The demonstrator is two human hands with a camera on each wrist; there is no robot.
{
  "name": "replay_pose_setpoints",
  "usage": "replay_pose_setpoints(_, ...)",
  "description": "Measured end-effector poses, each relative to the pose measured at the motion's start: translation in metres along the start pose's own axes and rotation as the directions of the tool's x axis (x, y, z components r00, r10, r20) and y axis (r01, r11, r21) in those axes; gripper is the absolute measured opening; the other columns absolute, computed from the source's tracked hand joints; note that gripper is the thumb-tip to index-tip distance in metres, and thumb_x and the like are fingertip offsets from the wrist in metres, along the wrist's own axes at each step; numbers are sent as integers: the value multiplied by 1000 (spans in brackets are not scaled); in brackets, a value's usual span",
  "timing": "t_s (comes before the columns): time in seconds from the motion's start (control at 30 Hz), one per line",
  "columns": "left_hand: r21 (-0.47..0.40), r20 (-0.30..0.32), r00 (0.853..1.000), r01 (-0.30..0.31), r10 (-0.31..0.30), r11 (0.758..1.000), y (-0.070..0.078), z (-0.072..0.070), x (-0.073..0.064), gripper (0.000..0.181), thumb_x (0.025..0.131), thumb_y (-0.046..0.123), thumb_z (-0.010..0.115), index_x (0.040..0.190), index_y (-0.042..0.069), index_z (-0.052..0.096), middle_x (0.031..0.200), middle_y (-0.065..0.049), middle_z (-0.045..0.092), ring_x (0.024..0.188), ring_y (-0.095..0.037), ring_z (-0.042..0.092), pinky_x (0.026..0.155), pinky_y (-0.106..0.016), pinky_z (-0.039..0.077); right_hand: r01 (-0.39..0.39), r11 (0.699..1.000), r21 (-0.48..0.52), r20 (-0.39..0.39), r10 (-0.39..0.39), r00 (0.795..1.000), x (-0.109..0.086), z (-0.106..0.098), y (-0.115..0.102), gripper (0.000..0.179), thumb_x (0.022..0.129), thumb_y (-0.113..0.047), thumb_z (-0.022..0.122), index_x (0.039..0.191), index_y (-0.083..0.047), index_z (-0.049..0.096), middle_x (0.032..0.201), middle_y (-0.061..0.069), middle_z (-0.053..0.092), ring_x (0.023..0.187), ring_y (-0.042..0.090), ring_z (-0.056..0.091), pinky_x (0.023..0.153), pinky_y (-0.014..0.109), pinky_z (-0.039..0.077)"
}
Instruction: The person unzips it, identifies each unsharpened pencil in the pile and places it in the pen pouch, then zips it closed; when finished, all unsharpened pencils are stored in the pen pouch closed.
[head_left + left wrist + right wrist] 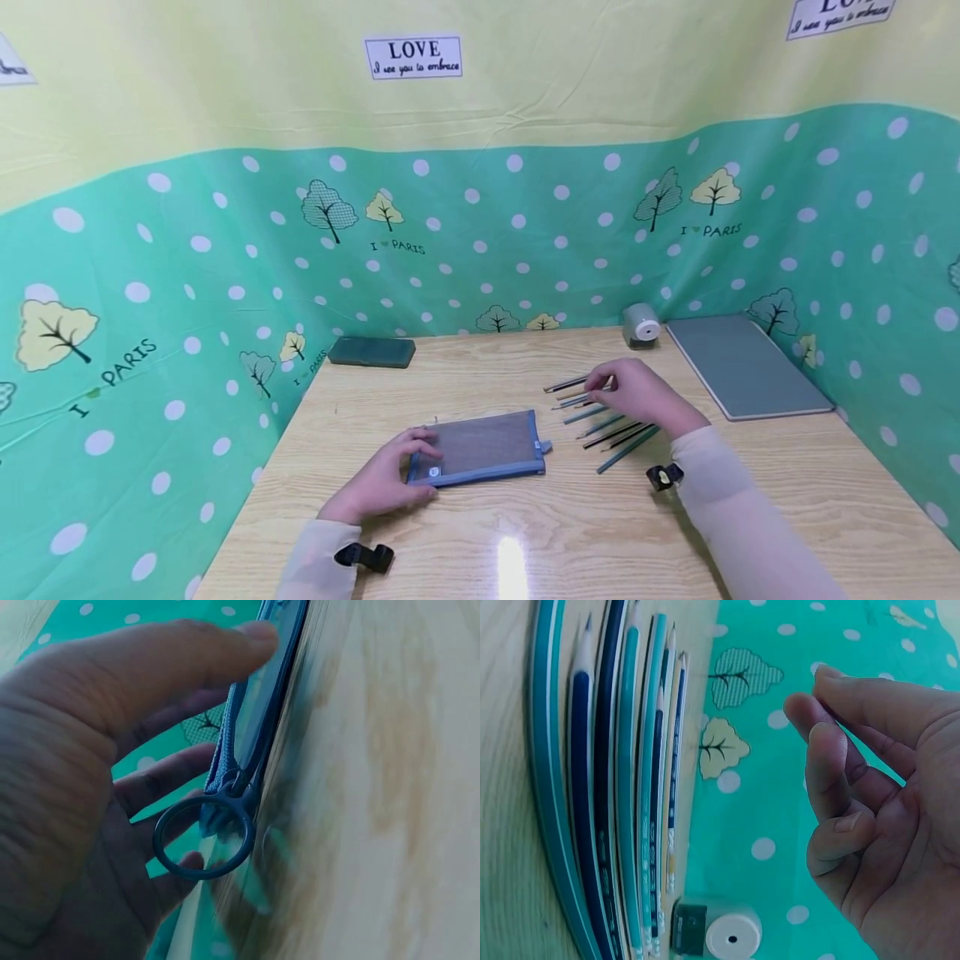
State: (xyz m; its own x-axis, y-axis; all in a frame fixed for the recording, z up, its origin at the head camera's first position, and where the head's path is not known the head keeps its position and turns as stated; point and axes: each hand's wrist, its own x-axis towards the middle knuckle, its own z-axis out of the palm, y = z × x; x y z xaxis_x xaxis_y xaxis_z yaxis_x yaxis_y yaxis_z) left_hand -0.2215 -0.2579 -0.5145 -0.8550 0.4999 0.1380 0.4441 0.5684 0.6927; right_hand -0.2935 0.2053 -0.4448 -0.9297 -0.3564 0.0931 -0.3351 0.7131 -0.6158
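A blue-edged mesh zip pouch [487,446] lies on the table. At its left end is my left hand [390,479], thumb by the front edge and fingers spread over the mesh. In the left wrist view, a ring-shaped zipper pull [204,838] hangs at the pouch's end, in front of my fingers. My right hand [633,390] is above the far end of a loose row of pencils [600,425], its fingers bent. In the right wrist view, no pencil shows between its fingers [829,761], and the pencils [630,787] lie off to the side.
A dark green flat case [371,352] lies at the back left. At the back right stands a small grey-white pencil sharpener [641,325], with a grey board [750,367] lying beside it. A patterned cloth [450,208] hangs behind and around the table.
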Motion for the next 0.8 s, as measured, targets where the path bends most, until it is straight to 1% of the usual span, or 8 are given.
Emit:
replay_pose_setpoints(0.17,15,-12,1000,24,-23,1000,1,2,1,40,81,22,92,115,25,73,150,-6,54,143,-31,45,115,-61,34,-3,999,32,-14,4,1000,-3,-8,5,8,98,-15,75,103,-19,78,94,-2,69,77,20,57,63,38,50)
replay_pose_setpoints(0.3,15,-25,999,21,-21,1000,0,3,1,32,84,22,90,112,25,75,146,-5,58,142,-31,47,115,-61,35,-1,999,39,-28,2,1000,-4,-12,8,8,98,-14,74,104,-17,78,95,-1,69,77,20,56,63,37,50)
replay_pose_setpoints(0.4,13,-40,999,14,-14,1000,-2,4,1,24,85,21,89,105,26,77,141,-2,63,144,-33,46,116,-61,34,0,999,36,-42,1,999,-4,-13,11,8,97,-13,75,104,-16,78,95,-1,69,76,20,56,63,37,49)
replay_pose_setpoints(0.5,17,-63,998,1,0,1000,-3,5,1,15,86,21,88,97,27,79,132,1,69,142,-33,49,116,-61,34,4,999,32,-49,-3,999,-3,-14,14,8,97,-13,75,103,-16,78,94,-1,69,76,20,55,63,37,49)
replay_pose_setpoints(0.57,22,-78,997,-5,7,1000,-3,6,1,13,86,21,88,93,28,80,124,5,72,136,-29,55,114,-59,38,7,999,31,-51,-5,999,-3,-14,16,7,97,-13,75,103,-16,78,94,-1,69,76,19,55,63,36,49)
replay_pose_setpoints(0.67,36,-97,995,-16,19,999,-2,7,2,13,87,20,88,90,30,79,111,13,73,118,-18,64,107,-49,46,6,999,35,-49,-5,999,-3,-15,17,8,97,-13,74,104,-16,78,94,-1,69,77,20,56,64,37,49)
replay_pose_setpoints(0.73,47,-112,993,-24,29,999,-2,7,2,14,86,20,88,89,30,79,103,17,72,107,-12,65,101,-43,50,2,999,35,-48,0,999,-3,-16,18,8,97,-14,75,104,-16,78,95,-1,69,77,20,56,64,37,49)
replay_pose_setpoints(0.8,50,-125,992,-24,30,998,-1,6,2,15,86,20,88,88,31,79,97,19,71,99,-8,65,97,-39,51,-2,999,33,-50,3,999,-2,-17,20,8,97,-14,75,104,-16,78,94,-1,69,77,20,57,64,37,49)
